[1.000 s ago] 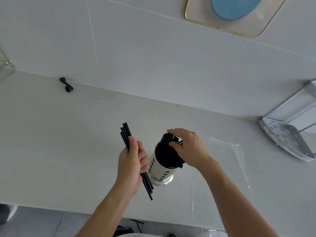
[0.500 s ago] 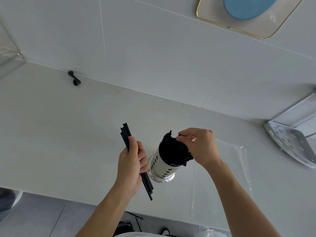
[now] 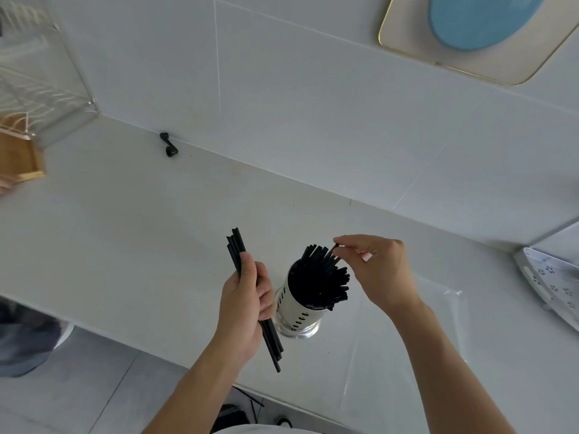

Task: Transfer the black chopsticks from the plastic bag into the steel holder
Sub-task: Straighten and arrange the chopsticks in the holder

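Note:
A perforated steel holder [image 3: 296, 314] stands on the white counter, packed with several black chopsticks [image 3: 322, 277] that fan out of its mouth. My left hand [image 3: 246, 303] grips a bundle of black chopsticks [image 3: 237, 249] just left of the holder, held upright and slightly tilted. My right hand [image 3: 380, 272] hovers at the holder's upper right and pinches the top end of one chopstick [image 3: 336, 246] between thumb and forefinger. The clear plastic bag [image 3: 407, 346] lies flat on the counter to the right of the holder, partly under my right forearm.
A small black hook [image 3: 169, 145] sits where counter meets tiled wall. A wire rack [image 3: 37, 79] and wooden board [image 3: 18, 151] stand at far left. A white perforated tray [image 3: 551, 286] is at right. A framed blue plate [image 3: 479, 29] leans on the wall.
My right hand has lifted off the top of the chopsticks in the holder and moved up and right, now pinching one chopstick's tip. The left hand and its bundle stay put.

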